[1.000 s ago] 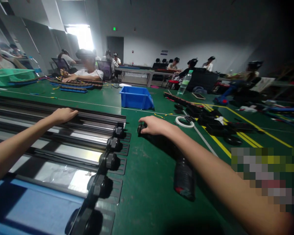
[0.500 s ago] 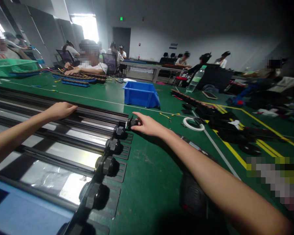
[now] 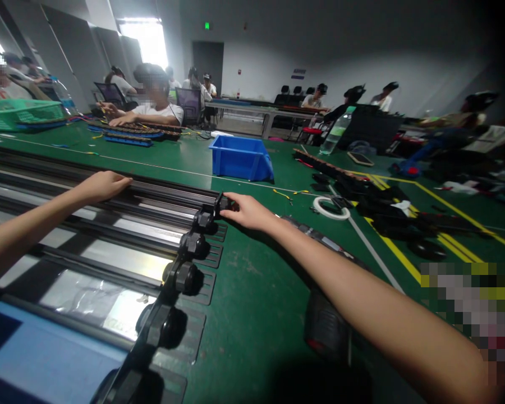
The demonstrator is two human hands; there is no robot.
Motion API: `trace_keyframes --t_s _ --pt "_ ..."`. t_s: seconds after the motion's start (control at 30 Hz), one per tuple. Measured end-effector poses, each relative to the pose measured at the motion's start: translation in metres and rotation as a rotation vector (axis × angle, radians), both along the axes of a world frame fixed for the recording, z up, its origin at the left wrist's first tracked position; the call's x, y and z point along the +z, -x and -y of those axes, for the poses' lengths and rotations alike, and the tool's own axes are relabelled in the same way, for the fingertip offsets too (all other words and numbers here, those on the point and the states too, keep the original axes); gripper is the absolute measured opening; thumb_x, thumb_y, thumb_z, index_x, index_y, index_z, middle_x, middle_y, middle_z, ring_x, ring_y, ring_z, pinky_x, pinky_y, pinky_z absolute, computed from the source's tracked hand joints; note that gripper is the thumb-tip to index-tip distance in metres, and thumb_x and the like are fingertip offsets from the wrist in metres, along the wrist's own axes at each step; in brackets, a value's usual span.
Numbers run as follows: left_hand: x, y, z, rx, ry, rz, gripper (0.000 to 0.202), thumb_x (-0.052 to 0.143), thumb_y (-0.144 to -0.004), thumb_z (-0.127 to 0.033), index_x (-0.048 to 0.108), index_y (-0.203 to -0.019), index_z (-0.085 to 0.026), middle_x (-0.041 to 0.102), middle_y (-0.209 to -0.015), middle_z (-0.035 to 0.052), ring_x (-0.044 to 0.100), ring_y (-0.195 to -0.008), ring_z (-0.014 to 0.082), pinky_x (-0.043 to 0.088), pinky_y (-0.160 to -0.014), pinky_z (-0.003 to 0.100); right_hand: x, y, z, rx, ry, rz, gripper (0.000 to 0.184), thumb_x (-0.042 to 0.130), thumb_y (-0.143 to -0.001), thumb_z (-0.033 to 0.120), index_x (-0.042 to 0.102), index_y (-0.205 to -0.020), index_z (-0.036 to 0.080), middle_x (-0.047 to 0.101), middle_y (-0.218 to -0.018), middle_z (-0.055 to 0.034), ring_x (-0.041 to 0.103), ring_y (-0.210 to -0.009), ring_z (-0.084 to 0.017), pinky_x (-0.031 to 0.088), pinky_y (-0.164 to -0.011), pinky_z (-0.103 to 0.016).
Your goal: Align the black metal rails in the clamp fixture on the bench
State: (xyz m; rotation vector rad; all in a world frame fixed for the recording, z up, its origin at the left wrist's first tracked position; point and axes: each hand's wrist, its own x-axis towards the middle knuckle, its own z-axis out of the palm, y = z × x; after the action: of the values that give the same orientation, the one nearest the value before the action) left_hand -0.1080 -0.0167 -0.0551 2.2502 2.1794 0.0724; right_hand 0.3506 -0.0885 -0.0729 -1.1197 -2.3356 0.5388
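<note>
Long metal profiles with black edges [image 3: 168,194] lie side by side, their right ends fitted with black end caps that carry cable glands [image 3: 193,245]. My left hand [image 3: 101,186] lies over the farthest profile, its fingers closed on it. At the right end of that same profile, my right hand [image 3: 250,212] pinches a black end cap [image 3: 219,205] between thumb and fingers. The cap sits against the profile's end; whether it is seated cannot be seen. Slotted flat tabs [image 3: 202,288] stick out below the nearer caps.
Beyond the profiles stands a blue bin [image 3: 239,160]. A black power tool [image 3: 326,325] lies partly under my right forearm. Further right are a white cable coil [image 3: 331,208], a bottle [image 3: 336,132] and black parts. Across the green table [image 3: 252,303] a co-worker handles strips.
My right hand has moved slightly left, bringing the end cap up against the end of the farthest profile. My left hand stays on that profile. The view has shifted slightly.
</note>
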Motion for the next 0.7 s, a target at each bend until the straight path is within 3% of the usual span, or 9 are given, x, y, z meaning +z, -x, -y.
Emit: trace_keyframes --t_s 0.3,0.4,0.5,0.6,0.7 --pt "0.0 -0.002 0.003 -0.029 -0.019 0.011 0.07 0.031 -0.091 -0.064 0.076 -0.099 -0.01 0.069 -0.072 0.0086 0.063 -0.078 0.0246 0.038 -0.066 0.025 0.005 0.006 0.013 -0.01 0.025 0.013 0.051 0.067 -0.09 0.027 0.056 -0.138 0.016 0.065 -0.132 -0.014 0.066 -0.105 -0.021 0.048 -0.095 -0.037" --pt "0.001 -0.003 0.004 -0.033 -0.034 0.011 0.072 0.03 -0.09 -0.065 0.077 -0.097 -0.011 0.07 -0.074 0.011 0.064 -0.081 0.0278 0.04 -0.068 0.027 0.007 0.01 0.014 -0.013 -0.019 0.038 0.056 0.069 -0.088 0.03 0.054 -0.14 0.013 0.06 -0.138 -0.016 0.061 -0.119 -0.023 0.045 -0.104 -0.038" --pt "0.002 -0.005 0.006 -0.027 -0.056 0.026 0.071 0.03 -0.088 -0.066 0.078 -0.098 -0.014 0.072 -0.08 0.0127 0.066 -0.086 0.0316 0.043 -0.07 0.03 0.02 0.015 0.021 -0.1 -0.112 0.097 0.066 0.072 -0.086 0.035 0.05 -0.142 0.007 0.056 -0.141 -0.0212 0.055 -0.128 -0.028 0.042 -0.11 -0.042" --pt "0.003 -0.007 0.008 -0.033 -0.062 0.034 0.069 0.03 -0.087 -0.065 0.078 -0.096 -0.016 0.073 -0.083 0.0128 0.067 -0.088 0.0325 0.045 -0.072 0.03 0.046 0.024 0.048 -0.202 -0.239 0.102 0.06 0.063 -0.093 0.037 0.049 -0.143 0.007 0.056 -0.14 -0.0215 0.052 -0.131 -0.03 0.04 -0.112 -0.046" --pt "0.004 -0.01 0.01 -0.052 -0.07 0.034 0.068 0.03 -0.088 -0.064 0.077 -0.097 -0.015 0.073 -0.083 0.0134 0.068 -0.086 0.0322 0.046 -0.073 0.031 0.069 0.043 0.106 -0.149 -0.306 0.032 0.053 0.056 -0.097 0.04 0.051 -0.142 0.011 0.056 -0.141 -0.0174 0.051 -0.132 -0.029 0.038 -0.114 -0.047"
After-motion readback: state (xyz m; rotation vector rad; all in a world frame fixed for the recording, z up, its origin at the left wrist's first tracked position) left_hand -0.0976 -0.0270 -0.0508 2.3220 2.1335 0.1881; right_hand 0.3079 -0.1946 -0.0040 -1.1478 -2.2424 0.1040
